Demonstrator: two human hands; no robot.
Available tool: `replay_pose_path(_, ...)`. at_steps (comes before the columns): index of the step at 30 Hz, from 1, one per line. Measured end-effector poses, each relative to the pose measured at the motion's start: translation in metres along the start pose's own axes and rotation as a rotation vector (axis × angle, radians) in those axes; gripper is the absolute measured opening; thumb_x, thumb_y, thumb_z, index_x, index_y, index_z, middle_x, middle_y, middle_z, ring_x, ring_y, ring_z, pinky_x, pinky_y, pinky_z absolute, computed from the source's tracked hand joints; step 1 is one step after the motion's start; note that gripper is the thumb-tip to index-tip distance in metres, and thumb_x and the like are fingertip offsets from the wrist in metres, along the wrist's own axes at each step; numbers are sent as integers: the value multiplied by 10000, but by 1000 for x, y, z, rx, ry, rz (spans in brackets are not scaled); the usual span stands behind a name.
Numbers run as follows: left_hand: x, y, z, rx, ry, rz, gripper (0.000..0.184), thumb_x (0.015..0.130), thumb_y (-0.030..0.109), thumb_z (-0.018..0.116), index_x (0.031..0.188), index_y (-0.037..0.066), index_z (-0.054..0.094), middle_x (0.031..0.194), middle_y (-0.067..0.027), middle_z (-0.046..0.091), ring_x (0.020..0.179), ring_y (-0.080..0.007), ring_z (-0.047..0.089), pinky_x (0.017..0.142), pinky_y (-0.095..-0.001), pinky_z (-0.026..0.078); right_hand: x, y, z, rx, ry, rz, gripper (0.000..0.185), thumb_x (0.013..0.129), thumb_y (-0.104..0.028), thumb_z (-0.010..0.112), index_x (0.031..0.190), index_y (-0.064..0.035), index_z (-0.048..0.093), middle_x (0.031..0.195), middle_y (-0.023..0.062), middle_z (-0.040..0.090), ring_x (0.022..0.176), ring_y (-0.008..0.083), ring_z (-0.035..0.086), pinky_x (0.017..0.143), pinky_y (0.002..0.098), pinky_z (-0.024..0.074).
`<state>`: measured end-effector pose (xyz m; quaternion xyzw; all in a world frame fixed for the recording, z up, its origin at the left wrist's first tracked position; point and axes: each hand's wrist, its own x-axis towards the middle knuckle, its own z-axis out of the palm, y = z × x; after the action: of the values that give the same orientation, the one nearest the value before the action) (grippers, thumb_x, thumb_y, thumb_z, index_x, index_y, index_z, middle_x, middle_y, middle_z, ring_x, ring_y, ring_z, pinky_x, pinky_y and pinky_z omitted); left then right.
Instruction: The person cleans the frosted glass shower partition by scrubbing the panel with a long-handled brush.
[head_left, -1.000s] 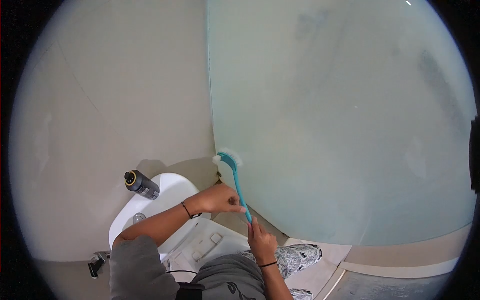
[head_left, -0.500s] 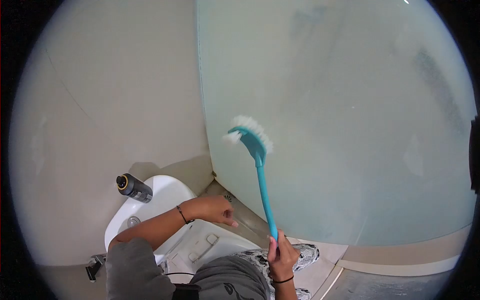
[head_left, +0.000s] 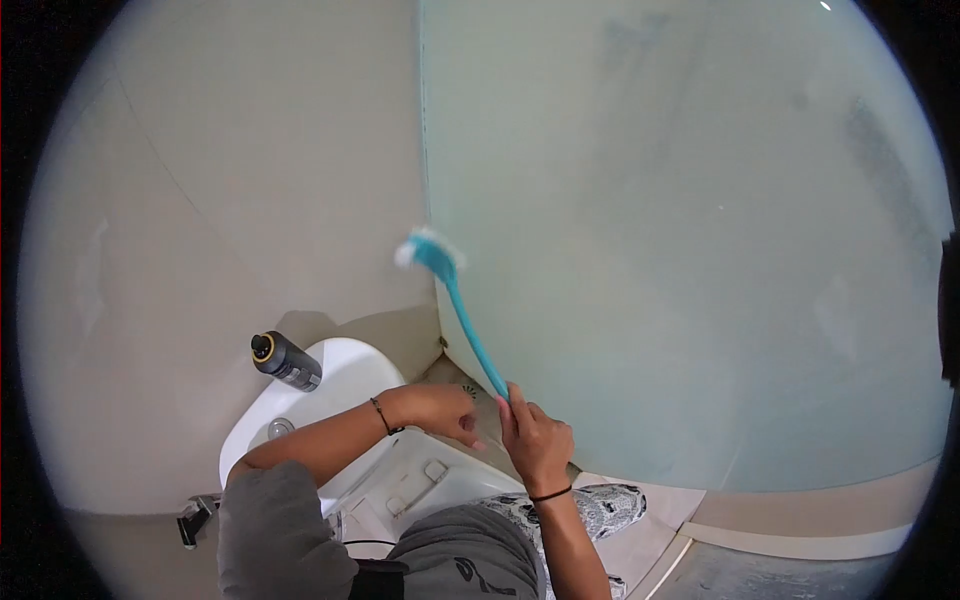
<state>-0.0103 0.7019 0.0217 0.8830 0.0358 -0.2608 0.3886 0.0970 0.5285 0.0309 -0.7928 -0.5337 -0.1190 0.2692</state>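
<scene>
A teal brush (head_left: 469,325) with white bristles is in my right hand (head_left: 537,437), gripped at the lower end of its handle. Its head is raised in front of the corner where the wall meets the frosted glass panel (head_left: 700,300); whether it touches either surface I cannot tell. My left hand (head_left: 442,411) hangs over the toilet with its fingers curled, just left of my right hand, and the two do not touch. Whether something is between its fingers is hidden. A dark bottle (head_left: 287,362) with a black and yellow cap stands on the white toilet tank (head_left: 350,372).
The open toilet seat area (head_left: 425,470) lies below my left arm. A bidet sprayer (head_left: 196,519) hangs at the wall on the lower left. A floor drain (head_left: 469,391) shows in the corner, and a raised pale ledge (head_left: 800,541) runs along the lower right.
My left hand has let go of the brush handle since the first frame. My right hand swung the brush right and closer, then moved it back up and left toward the corner.
</scene>
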Motion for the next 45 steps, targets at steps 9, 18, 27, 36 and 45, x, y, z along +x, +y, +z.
replay_pose_path(9,1,-8,6,93,-65,52,554,815,546,667,825,-6,709,777,-168,696,751,-324,671,687,-419,510,-10,10,50,40,-17,1,272,871,-159,705,1130,-88,661,629,75,615,461,243,583,414,352,410)
replay_pose_path(18,-1,-2,12,71,-299,66,621,761,601,703,691,-15,663,643,-151,633,608,-285,591,602,-425,453,-22,5,124,533,138,160,240,872,-182,711,1074,-53,691,666,153,625,477,289,575,443,386,424)
replay_pose_path(27,3,-5,14,119,-349,38,636,743,631,697,652,2,673,622,-149,628,586,-290,590,605,-443,455,25,-3,72,644,109,194,219,902,-154,672,1082,-29,682,654,160,610,480,268,572,473,363,436)
replay_pose_path(36,2,-2,16,113,-357,54,593,735,609,715,697,17,709,673,-132,668,634,-287,625,633,-431,482,42,-20,47,658,171,215,232,884,-158,701,1080,-35,699,664,151,631,450,200,546,461,319,426)
replay_pose_path(45,-3,-6,18,24,-216,116,674,725,641,710,607,-16,610,552,-149,566,520,-288,516,552,-435,416,-45,19,62,315,-77,248,225,880,-156,698,1072,-39,695,679,163,640,498,259,614,475,352,456)
